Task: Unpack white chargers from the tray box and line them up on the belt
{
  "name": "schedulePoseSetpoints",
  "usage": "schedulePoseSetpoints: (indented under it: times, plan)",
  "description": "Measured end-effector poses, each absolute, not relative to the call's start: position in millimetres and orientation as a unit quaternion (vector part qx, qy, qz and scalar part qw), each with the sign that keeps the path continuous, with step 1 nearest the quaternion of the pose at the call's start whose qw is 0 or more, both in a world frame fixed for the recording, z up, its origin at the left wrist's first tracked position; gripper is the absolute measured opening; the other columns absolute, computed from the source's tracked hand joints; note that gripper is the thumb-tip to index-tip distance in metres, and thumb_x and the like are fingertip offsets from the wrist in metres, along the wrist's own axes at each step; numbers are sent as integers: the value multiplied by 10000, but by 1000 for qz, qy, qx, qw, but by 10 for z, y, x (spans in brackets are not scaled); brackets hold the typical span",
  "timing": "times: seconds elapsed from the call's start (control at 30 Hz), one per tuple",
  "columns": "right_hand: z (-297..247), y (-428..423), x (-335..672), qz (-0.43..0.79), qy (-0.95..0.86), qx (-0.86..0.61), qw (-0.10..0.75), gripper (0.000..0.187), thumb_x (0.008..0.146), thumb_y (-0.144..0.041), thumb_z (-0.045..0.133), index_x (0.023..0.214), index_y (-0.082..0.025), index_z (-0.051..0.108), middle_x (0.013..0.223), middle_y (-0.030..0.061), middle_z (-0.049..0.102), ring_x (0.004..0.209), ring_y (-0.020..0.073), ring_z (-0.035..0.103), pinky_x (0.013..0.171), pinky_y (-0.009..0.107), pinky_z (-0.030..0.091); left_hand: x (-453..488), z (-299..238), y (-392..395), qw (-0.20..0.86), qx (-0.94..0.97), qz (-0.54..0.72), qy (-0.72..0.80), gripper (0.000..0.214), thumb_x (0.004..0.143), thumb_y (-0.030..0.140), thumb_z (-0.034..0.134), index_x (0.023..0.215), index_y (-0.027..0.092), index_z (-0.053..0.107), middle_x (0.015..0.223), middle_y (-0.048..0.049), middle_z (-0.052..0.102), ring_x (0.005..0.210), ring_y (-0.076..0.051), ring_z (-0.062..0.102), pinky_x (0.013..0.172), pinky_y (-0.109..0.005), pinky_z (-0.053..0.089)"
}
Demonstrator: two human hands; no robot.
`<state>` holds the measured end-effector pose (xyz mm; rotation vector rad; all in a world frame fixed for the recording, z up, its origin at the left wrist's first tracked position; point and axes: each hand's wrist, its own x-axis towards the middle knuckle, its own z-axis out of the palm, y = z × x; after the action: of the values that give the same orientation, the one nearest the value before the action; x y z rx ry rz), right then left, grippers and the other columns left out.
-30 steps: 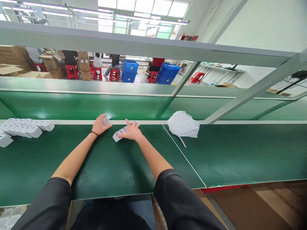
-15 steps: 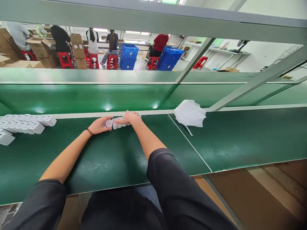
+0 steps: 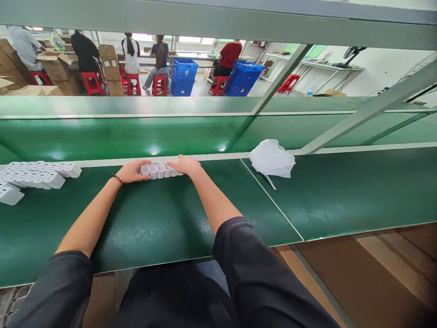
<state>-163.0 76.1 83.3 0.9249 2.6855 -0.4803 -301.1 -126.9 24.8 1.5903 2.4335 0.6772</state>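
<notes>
A row of several small white open-topped plastic boxes [image 3: 160, 171] stands side by side near the far edge of the green work surface. My left hand [image 3: 132, 171] is curled round the left end of the row, thumb in front and fingers behind. At the other end, my right hand [image 3: 186, 166] grips the boxes from above, and its palm hides the last of them. Between the two hands the middle boxes show their hollow tops. A dark beaded bracelet is on my left wrist.
At the far left, more white boxes [image 3: 37, 175] are grouped with small holes on top. A crumpled white plastic bag [image 3: 272, 158] lies to the right, beside a white line on the green surface [image 3: 341, 196]. Slanting metal posts [image 3: 283, 77] rise beyond. Several people sit across the room.
My left hand has shifted left along the row, and the gap between the boxes has closed. My right hand has moved only slightly and stays at the right end.
</notes>
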Motion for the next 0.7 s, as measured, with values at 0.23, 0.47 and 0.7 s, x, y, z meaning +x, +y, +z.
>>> schedulePoseSetpoints:
  times: [0.23, 0.47, 0.7]
  plan:
    - [887, 816, -1524, -193, 927, 309, 93, 565, 1006, -495, 328, 1425, -126, 417, 1324, 172, 590, 1065, 279, 649, 847, 341, 500, -2748, 247, -1128, 7, 490, 149, 859, 668, 797, 645, 610, 1343, 266, 545, 1255, -87, 630, 1112, -313, 610, 881, -378, 503]
    - [856, 924, -1440, -193, 937, 282, 77, 454, 974, -376, 435, 1369, -159, 498, 1273, 133, 631, 980, 242, 666, 775, 305, 507, -2695, 209, -1093, -37, 484, 124, 865, 643, 832, 622, 599, 1356, 255, 540, 1192, -98, 653, 1108, -316, 611, 856, -375, 506]
    - [750, 953, -1331, -141, 963, 227, -39, 482, 973, -376, 449, 1407, -170, 478, 1346, 149, 545, 1276, 315, 441, 1003, 418, 431, -2657, 164, -1054, -81, 480, 124, 864, 691, 841, 651, 575, 1396, 243, 508, 1250, -127, 623, 1157, -333, 570, 896, -398, 481]
